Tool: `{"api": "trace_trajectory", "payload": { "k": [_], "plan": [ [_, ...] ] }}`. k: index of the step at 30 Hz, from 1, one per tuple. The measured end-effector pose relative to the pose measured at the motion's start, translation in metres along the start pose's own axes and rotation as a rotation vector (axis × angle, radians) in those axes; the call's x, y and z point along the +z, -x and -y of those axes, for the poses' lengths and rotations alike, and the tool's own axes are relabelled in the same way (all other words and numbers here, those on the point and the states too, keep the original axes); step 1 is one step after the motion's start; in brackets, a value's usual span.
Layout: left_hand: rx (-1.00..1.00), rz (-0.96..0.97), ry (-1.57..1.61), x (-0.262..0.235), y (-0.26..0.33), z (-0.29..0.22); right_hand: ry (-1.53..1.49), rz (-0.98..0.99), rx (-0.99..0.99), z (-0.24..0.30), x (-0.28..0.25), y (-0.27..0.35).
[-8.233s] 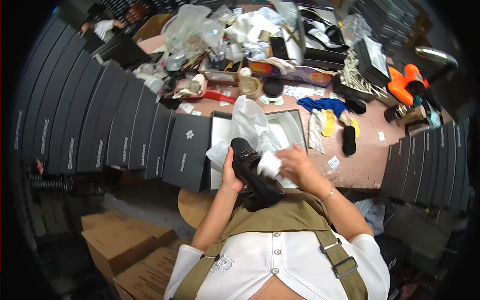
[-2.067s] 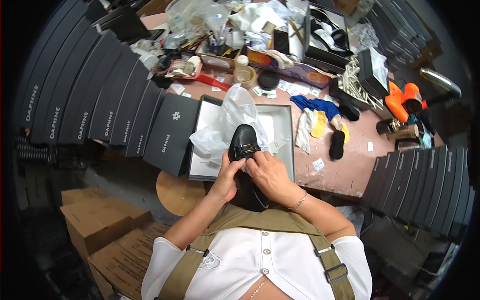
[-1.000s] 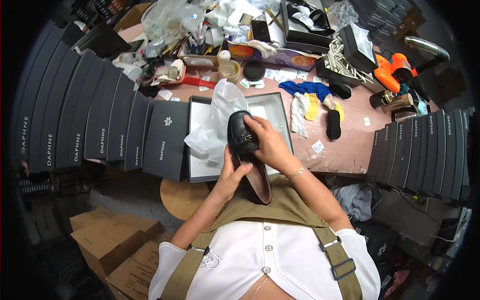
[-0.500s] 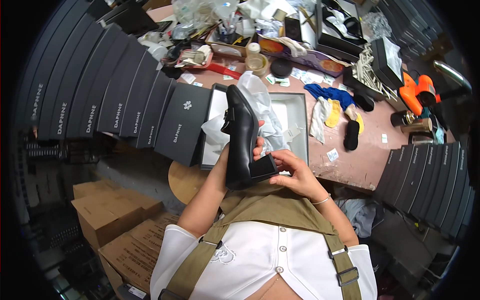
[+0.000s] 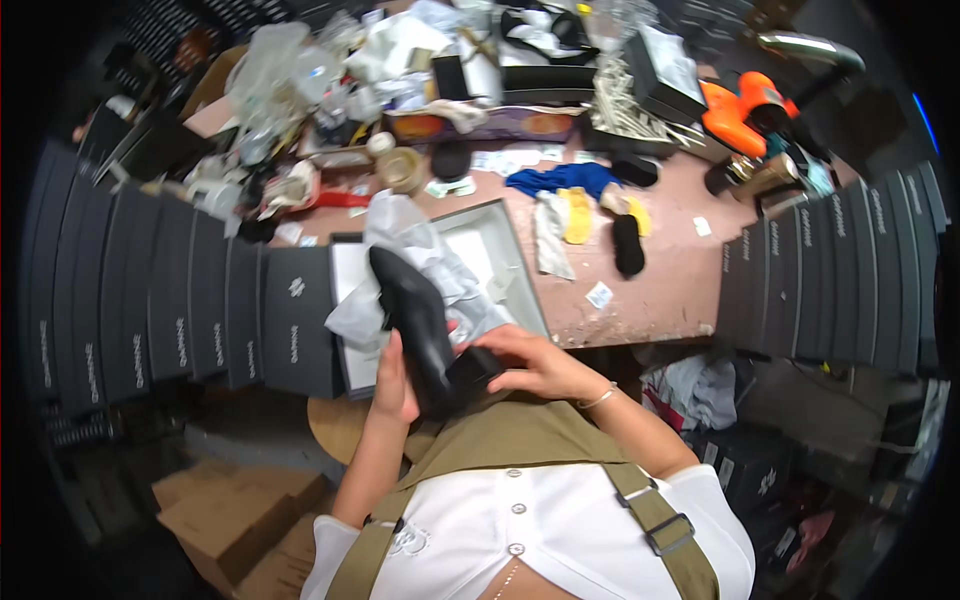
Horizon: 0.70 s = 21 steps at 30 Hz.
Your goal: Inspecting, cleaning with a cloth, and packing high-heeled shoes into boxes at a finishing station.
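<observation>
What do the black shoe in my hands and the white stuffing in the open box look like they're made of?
Black shoe: probably smooth leather or a leather-like synthetic, with a soft sheen along its side. White stuffing: thin tissue paper, crumpled into sharp creases, slightly translucent, in the open box.

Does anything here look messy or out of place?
Yes. The back of the table is heaped with crumpled plastic bags, tape rolls and loose insoles. White tissue paper spills over the rim of the open shoe box. The black shoe, held in both hands, looks undamaged.
</observation>
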<state>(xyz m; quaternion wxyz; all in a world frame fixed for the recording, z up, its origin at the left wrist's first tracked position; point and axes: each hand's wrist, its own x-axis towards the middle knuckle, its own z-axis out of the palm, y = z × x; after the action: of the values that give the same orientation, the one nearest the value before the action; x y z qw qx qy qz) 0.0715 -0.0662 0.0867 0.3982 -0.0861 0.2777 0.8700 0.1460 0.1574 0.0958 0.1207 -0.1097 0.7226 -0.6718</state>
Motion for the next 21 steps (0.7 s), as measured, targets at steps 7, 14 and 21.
{"api": "trace_trajectory", "payload": {
  "k": [7, 14, 21],
  "plan": [
    [-0.029, -0.415, -0.096, 0.01, -0.012, 0.03, 0.525, -0.624, 0.085, -0.087, -0.135, 0.02],
    [0.261, -0.578, -0.253, 0.047, -0.038, 0.038, 0.967, -0.884, 0.419, -0.213, -0.219, 0.058],
    [0.423, -0.594, -0.369, 0.04, -0.047, 0.052, 0.562, -0.386, -0.342, -0.016, -0.081, -0.011]
  ]
}}
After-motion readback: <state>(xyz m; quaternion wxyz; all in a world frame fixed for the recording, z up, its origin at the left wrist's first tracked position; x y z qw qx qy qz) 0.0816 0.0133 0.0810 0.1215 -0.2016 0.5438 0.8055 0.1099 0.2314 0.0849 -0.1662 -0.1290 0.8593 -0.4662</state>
